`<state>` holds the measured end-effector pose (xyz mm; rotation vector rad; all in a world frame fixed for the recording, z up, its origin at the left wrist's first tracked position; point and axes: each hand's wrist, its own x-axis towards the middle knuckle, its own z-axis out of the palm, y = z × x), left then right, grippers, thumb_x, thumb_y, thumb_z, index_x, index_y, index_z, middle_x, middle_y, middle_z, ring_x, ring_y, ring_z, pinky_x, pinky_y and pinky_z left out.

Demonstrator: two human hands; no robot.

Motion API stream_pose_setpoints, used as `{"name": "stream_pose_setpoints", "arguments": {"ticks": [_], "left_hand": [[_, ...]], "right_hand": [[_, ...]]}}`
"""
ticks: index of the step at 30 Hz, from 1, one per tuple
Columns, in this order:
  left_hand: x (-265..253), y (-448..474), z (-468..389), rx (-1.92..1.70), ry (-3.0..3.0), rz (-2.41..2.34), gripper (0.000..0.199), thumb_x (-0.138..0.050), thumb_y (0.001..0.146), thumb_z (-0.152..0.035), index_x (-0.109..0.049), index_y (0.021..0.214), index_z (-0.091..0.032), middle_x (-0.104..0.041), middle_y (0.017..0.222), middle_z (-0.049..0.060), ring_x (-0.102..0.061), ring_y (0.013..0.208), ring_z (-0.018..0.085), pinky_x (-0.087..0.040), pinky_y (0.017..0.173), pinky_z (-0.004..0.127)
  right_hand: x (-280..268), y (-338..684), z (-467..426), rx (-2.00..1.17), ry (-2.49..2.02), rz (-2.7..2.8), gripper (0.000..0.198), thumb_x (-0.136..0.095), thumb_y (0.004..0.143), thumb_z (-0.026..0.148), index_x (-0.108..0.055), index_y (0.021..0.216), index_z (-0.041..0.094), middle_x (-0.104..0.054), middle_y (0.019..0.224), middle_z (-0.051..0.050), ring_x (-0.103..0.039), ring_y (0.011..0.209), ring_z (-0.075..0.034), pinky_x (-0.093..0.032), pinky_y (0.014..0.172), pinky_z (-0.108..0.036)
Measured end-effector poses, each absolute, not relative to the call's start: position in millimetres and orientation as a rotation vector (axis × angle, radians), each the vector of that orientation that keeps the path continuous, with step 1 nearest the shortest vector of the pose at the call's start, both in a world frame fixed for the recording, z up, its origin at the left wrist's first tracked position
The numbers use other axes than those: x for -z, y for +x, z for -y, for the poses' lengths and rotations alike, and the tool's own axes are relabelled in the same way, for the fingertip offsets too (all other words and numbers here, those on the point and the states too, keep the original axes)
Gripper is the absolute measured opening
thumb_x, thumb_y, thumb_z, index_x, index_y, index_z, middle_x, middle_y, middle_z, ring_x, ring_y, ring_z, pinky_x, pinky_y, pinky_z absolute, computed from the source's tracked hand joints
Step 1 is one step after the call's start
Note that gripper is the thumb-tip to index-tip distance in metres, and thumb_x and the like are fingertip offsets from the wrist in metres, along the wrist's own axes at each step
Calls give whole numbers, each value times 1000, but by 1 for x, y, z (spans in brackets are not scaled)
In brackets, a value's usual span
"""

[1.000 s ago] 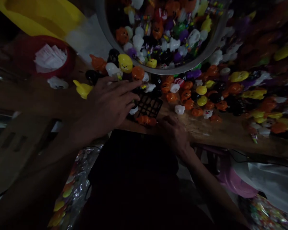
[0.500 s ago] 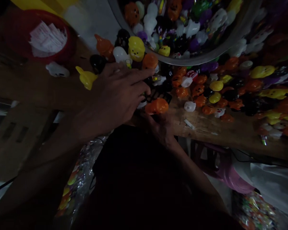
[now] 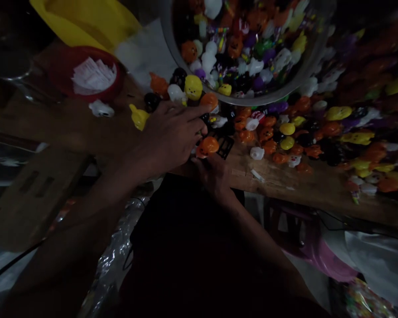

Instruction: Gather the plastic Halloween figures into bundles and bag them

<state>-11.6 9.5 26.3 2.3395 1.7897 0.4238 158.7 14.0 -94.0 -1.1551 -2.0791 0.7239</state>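
Observation:
An orange pumpkin-shaped toy [image 3: 208,145] sits low over the table's front edge, between my two hands. My right hand [image 3: 215,174] reaches up from below, its fingers closed around the lower side of that toy. My left hand [image 3: 175,132] lies palm down to its left, index finger stretched, the other fingers bent beside the toy; a small dark thing shows at those fingertips, too dim to name. Behind the pumpkin toy lies a black slotted rack [image 3: 225,145]. A yellow toy [image 3: 193,87], a white toy [image 3: 176,93] and an orange one [image 3: 208,100] stand just past my left hand.
A large metal basin [image 3: 278,95] full of coloured toys stands at the back. Many loose toys [image 3: 287,129] cover the wooden table's right side. On the left is a red bowl [image 3: 61,70] with white paper slips [image 3: 94,76]. A pink stool [image 3: 328,256] stands below.
The view has shifted, so the basin and red bowl appear lower. The pumpkin toy has turned a little and moved closer to my left fingertips. Both hands stay around it.

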Motion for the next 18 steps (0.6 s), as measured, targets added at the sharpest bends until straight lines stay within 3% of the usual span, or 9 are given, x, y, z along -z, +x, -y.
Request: {"name": "stream_pose_setpoints", "arguments": {"ticks": [6, 12, 15, 18], "left_hand": [[-21, -13, -11, -521, 2369, -1786, 32, -35, 98, -19, -66, 102, -22, -53, 153, -1, -61, 127, 22, -41, 112, 47], [-14, -7, -6, -678, 2575, -1768, 41, -28, 104, -29, -67, 94, -20, -63, 142, 9, -67, 118, 26, -48, 103, 52], [-7, 1, -5, -810, 2678, -1833, 40, -37, 101, -47, -63, 88, -20, -62, 141, 14, -68, 110, 32, -49, 97, 55], [-2, 7, -4, -864, 2716, -1923, 26, -48, 97, -40, -61, 86, -21, -60, 144, 12, -68, 106, 31, -48, 96, 54]], "right_hand": [[92, 158, -13, -606, -1130, 2254, 23, -55, 99, 31, -71, 88, 18, -73, 87, -10, -68, 83, -21, -52, 74, -31], [90, 156, -5, -683, -1206, 2314, 16, -58, 91, 30, -73, 88, 22, -74, 87, -10, -70, 79, -25, -56, 65, -36], [87, 160, -8, -729, -1197, 2311, 12, -62, 88, 33, -74, 87, 31, -75, 83, -2, -68, 67, -21, -55, 56, -33], [66, 182, -21, -675, -1069, 2342, 15, -64, 88, 29, -74, 87, 40, -76, 85, 6, -68, 66, -16, -55, 54, -28]]}}
